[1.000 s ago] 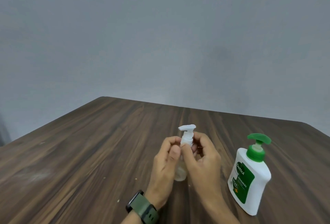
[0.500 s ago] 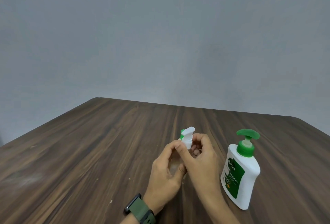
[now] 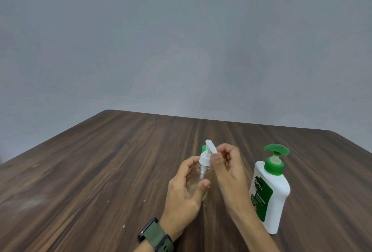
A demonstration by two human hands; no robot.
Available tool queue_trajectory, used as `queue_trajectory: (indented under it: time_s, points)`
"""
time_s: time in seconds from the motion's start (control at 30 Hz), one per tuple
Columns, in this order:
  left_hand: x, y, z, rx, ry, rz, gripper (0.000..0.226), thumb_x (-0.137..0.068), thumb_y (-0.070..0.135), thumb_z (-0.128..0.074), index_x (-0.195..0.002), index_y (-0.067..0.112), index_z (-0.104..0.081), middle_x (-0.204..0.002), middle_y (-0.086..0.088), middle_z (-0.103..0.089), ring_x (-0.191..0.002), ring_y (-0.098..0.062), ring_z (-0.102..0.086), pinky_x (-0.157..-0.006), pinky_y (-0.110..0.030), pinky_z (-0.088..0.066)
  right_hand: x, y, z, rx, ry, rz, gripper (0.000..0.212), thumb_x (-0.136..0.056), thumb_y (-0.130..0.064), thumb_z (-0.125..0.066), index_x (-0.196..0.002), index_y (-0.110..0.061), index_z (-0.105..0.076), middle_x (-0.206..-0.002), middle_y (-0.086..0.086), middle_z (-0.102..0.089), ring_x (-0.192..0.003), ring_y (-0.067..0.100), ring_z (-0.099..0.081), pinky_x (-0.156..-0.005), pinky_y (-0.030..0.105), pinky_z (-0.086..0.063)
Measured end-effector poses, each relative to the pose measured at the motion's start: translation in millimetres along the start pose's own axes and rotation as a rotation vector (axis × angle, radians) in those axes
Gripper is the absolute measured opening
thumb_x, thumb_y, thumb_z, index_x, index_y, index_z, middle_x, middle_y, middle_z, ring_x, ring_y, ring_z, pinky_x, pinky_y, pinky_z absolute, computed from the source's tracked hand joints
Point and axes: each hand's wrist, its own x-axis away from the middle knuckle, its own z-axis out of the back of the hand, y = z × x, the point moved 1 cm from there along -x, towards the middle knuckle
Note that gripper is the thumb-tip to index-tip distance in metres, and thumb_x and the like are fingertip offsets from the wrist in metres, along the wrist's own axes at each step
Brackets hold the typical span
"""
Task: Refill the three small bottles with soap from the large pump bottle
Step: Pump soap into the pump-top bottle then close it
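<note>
Hands at work over a dark brown wood-grain surface [image 3: 100, 171] with streaked, matte laminate texture. The left hand [image 3: 184, 193], wearing a black smartwatch on an olive-green strap [image 3: 156, 235], grips a small clear plastic bottle [image 3: 198, 181] of rounded cylindrical shape; its fingers curl round the far side and the thumb presses on the near wall, so that much of the bottle body is hidden. From the bottle's neck rises a white plastic pump head [image 3: 208, 155], tilted to the left, with a ribbed collar, a flat nozzle and a thin dip tube visible through the transparent wall. The right hand [image 3: 229, 167] is beside the pump head, its curled fingers at the nozzle; whether they pinch it or merely touch it cannot be told. Just behind the pump head a small green object [image 3: 203, 148] shows, mostly hidden. To the right, apart from the hands, stands a large white opaque pump bottle [image 3: 269, 191], upright, with green pump and green label, smooth and glossy. A plain grey wall [image 3: 181, 40] fills the background.
</note>
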Motion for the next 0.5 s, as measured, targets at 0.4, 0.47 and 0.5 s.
queue_trajectory:
  time_s: [0.4,0.47,0.5]
  points:
    - [0.3,-1.3,-1.8,-0.036,-0.028,0.02,0.047,-0.074,0.04,-0.064,-0.117,0.029,-0.049,-0.12,0.021,-0.059,-0.108,0.002,-0.058,-0.09,-0.011,-0.044,0.1,-4.6,0.9,-0.155,0.082,-0.001,0.024,-0.091,-0.003,-0.051,-0.104,-0.021,-0.06,-0.086,-0.013,-0.071,-0.08,0.003,-0.067,-0.066,0.015,-0.051]
    - [1.2,-1.8,-2.8,-0.028,-0.042,0.026,0.048,-0.074,0.041,-0.064,-0.118,0.029,-0.049,-0.119,0.018,-0.061,-0.109,0.0,-0.058,-0.091,-0.013,-0.044,1.0,-6.8,1.6,-0.156,0.063,0.014,0.019,-0.084,-0.022,-0.057,-0.103,-0.023,-0.056,-0.084,-0.016,-0.068,-0.078,-0.001,-0.065,-0.064,0.015,-0.051]
    - [1.7,-2.3,-3.4,-0.024,-0.051,0.029,0.049,-0.074,0.041,-0.064,-0.119,0.028,-0.049,-0.117,0.014,-0.063,-0.11,-0.002,-0.059,-0.092,-0.015,-0.045,2.2,-6.7,1.0,-0.107,0.044,0.017,0.024,-0.079,-0.03,-0.061,-0.102,-0.027,-0.054,-0.084,-0.015,-0.067,-0.077,-0.001,-0.064,-0.065,0.016,-0.052]
